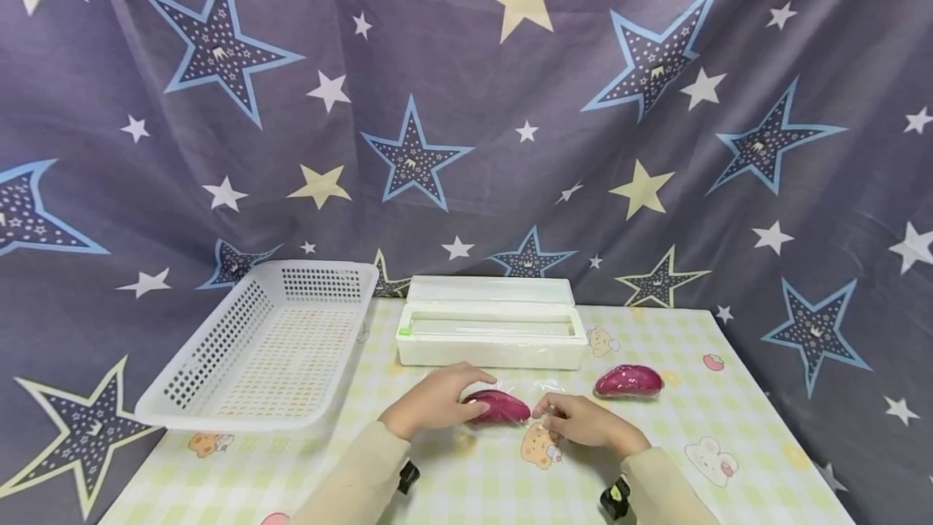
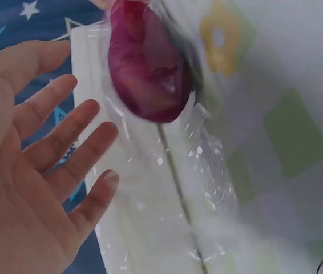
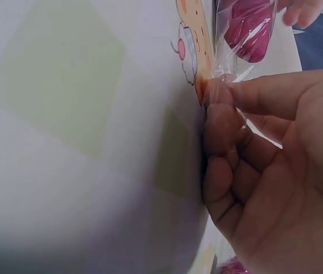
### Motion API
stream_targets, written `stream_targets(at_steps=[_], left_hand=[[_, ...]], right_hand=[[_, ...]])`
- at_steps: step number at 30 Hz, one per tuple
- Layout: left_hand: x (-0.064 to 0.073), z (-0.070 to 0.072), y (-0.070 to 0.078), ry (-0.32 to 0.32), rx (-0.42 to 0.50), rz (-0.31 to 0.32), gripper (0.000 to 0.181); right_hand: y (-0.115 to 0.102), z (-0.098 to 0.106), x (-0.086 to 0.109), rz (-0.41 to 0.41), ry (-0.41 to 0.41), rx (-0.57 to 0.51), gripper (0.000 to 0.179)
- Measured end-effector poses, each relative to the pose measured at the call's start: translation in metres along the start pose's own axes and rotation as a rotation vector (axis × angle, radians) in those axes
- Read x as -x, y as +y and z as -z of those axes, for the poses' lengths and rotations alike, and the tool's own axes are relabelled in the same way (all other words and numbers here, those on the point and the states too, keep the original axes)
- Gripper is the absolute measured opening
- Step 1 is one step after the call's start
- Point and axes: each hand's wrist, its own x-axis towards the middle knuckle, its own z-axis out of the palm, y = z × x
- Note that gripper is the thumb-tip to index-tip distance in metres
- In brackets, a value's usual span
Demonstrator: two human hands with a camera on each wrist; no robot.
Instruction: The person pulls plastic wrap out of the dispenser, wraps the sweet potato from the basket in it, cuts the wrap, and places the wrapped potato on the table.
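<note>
A purple sweet potato [image 1: 499, 407] lies on the table in front of the white box, with clear plastic wrap [image 2: 210, 165] around it and trailing loosely from one end. My left hand [image 1: 445, 399] is at its left side, the fingers spread and relaxed in the left wrist view. At the other end, my right hand [image 1: 583, 420] pinches a gathered tail of the wrap between thumb and forefinger. The right wrist view shows this twisted film [image 3: 225, 65] running from the fingertips to the sweet potato.
Behind the hands stands a long white box [image 1: 492, 352] with its lid raised. A second purple sweet potato [image 1: 628, 381], glossy, lies to the right. At left is a white perforated basket [image 1: 240, 425]. A star-patterned curtain [image 1: 466, 144] hangs behind the checked tablecloth [image 1: 729, 420].
</note>
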Motion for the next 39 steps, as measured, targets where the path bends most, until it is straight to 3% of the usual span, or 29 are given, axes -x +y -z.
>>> stream_targets(at_steps=[4,8,18,28,31,36,39], left_hand=[[-0.006,-0.01,0.0,-0.041,-0.059,0.039,0.045],[-0.009,-0.017,-0.002,-0.07,-0.062,0.092,0.051],[-0.007,-0.02,-0.002,-0.116,0.1,0.125,0.04],[-0.001,-0.018,-0.001,-0.162,0.134,0.128,0.04],[-0.001,-0.019,-0.001,-0.171,0.151,0.137,0.039],[0.001,-0.02,-0.003,-0.175,0.165,0.138,0.04],[0.001,-0.02,-0.004,-0.174,0.175,0.143,0.04]], right_hand=[[0.0,0.0,0.0,-0.005,0.002,-0.002,0.014],[-0.002,0.0,0.001,-0.004,0.006,0.001,0.013],[0.003,0.004,0.003,0.001,0.016,0.025,0.016],[0.004,0.016,0.009,0.045,0.015,-0.03,0.02],[0.001,0.019,0.011,0.06,0.118,-0.023,0.024],[-0.012,0.012,0.006,0.14,0.417,0.15,0.017],[-0.025,0.001,0.003,0.251,0.428,0.234,0.015]])
